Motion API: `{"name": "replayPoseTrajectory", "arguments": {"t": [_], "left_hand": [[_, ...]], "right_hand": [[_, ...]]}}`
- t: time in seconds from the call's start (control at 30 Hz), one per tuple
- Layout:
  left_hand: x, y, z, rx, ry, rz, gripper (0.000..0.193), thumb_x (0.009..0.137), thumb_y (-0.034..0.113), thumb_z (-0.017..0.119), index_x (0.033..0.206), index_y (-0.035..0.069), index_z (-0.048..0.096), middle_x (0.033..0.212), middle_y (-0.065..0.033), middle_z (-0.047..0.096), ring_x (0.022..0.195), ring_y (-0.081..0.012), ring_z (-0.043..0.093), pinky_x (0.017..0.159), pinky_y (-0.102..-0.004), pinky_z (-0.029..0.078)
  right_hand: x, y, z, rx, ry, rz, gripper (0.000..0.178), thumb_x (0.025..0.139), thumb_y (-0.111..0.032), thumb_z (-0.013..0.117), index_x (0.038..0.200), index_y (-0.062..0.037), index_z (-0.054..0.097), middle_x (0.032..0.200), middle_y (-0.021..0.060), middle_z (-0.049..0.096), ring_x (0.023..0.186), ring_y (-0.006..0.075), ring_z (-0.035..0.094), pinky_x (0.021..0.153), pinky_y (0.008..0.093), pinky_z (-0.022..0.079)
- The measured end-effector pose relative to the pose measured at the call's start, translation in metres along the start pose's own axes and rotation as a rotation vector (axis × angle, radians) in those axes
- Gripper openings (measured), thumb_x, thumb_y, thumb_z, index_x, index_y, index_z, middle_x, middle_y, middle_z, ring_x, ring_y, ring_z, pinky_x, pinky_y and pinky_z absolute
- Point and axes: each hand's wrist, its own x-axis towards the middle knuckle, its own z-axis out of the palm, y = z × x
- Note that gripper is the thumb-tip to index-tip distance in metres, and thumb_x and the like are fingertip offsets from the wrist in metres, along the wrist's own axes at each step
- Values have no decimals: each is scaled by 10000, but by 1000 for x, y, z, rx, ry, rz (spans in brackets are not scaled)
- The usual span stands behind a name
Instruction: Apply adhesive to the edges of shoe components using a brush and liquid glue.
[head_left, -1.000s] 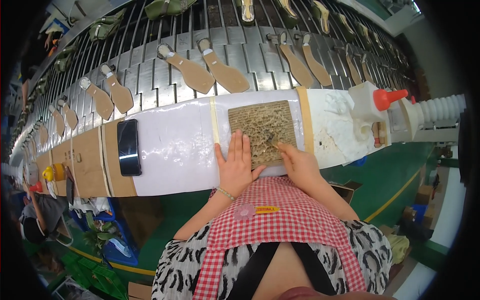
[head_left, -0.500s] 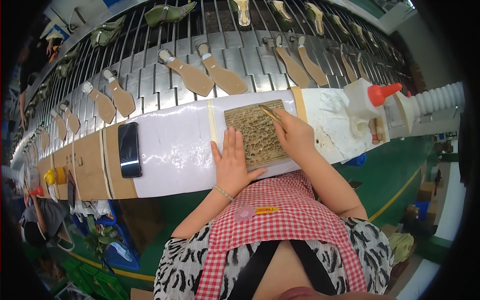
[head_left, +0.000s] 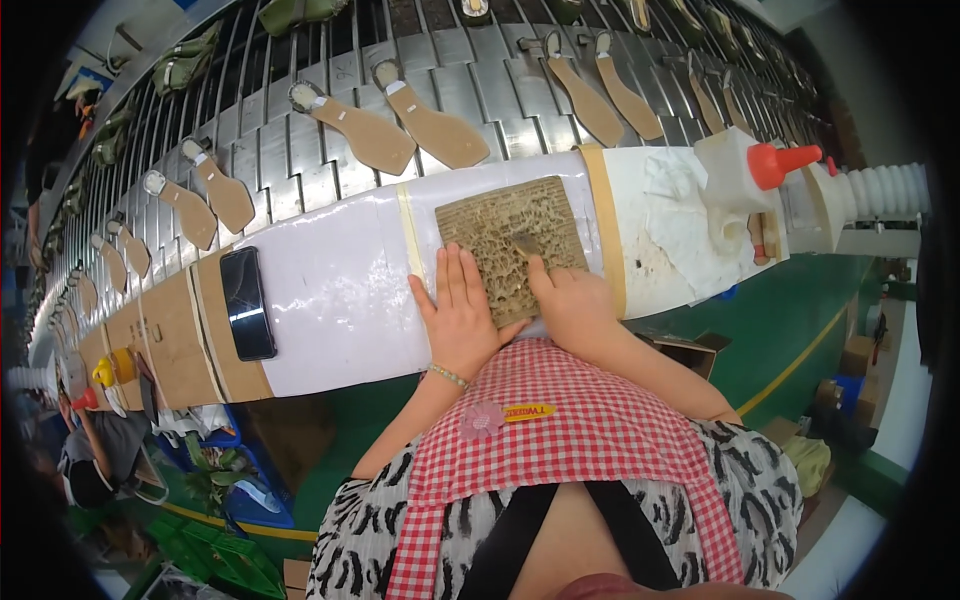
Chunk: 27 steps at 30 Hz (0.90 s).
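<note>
A thick square brown pad (head_left: 475,215), pitted like a honeycomb with ridged edges, lies on the white-covered bench in front of me. My left hand (head_left: 462,315) rests at the pad's lower left, fingers stretched out, fingertips over its left edge and thumb along its lower side. Over the pad's right part, my right hand (head_left: 572,305) is closed around a small flat-tipped tool (head_left: 526,243). The tip, brush-like and dull brown, touches or hovers just over the pitted surface. Most of the tool's handle is hidden in the hand.
Beyond the bench runs a slatted metal conveyor (head_left: 300,185) carrying pairs of tan sandal soles (head_left: 440,125). A black phone (head_left: 248,303) lies to the left. At the right are a white bottle with a red nozzle (head_left: 783,165) and a ribbed hose (head_left: 885,190). Another person (head_left: 95,455) is far left.
My right hand has come down and nearer to me; the tool's tip has moved from the pad's top edge toward its middle. My left hand stays at the pad. The sandal soles have shifted slightly.
</note>
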Motion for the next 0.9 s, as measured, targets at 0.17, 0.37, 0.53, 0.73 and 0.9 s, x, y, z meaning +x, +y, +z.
{"name": "replayPoseTrajectory", "arguments": {"t": [0.17,0.37,0.53,0.73,0.9], "left_hand": [[4,5,-12,-3,-37,-37,1214,622,624,737,1435,-106,210,1504,-254,258,1430,-352,197,1099,-655,43],[0,4,-15,-13,-37,-75,1205,638,575,762,1461,-74,166,1516,-248,226,1434,-346,187,1115,-624,36],[1,4,-17,-16,-55,-41,1189,674,636,701,1470,-57,155,1519,-240,224,1443,-333,166,1120,-617,27],[-3,-1,-14,10,-27,-42,1184,682,655,683,1471,-54,157,1521,-240,220,1445,-331,161,1118,-619,18],[-2,-3,-12,6,-21,-31,1185,681,664,679,1468,-58,165,1521,-242,221,1442,-339,165,1111,-630,20]], "right_hand": [[-42,8,-10,206,11,121,313,808,-125,609,1104,-22,612,687,86,617,622,225,628,546,341,486],[-25,24,-48,1043,38,632,198,958,-146,539,1095,-14,596,670,34,582,611,79,539,563,231,429],[-16,29,-17,1220,199,582,196,961,-136,534,1099,-6,584,714,36,575,645,61,513,612,237,438],[4,28,-15,775,108,571,210,965,-144,524,1143,-45,575,674,21,533,591,93,495,561,244,398],[32,26,2,433,257,350,247,924,-135,554,1163,-80,580,700,105,607,597,241,590,557,345,461]]}}
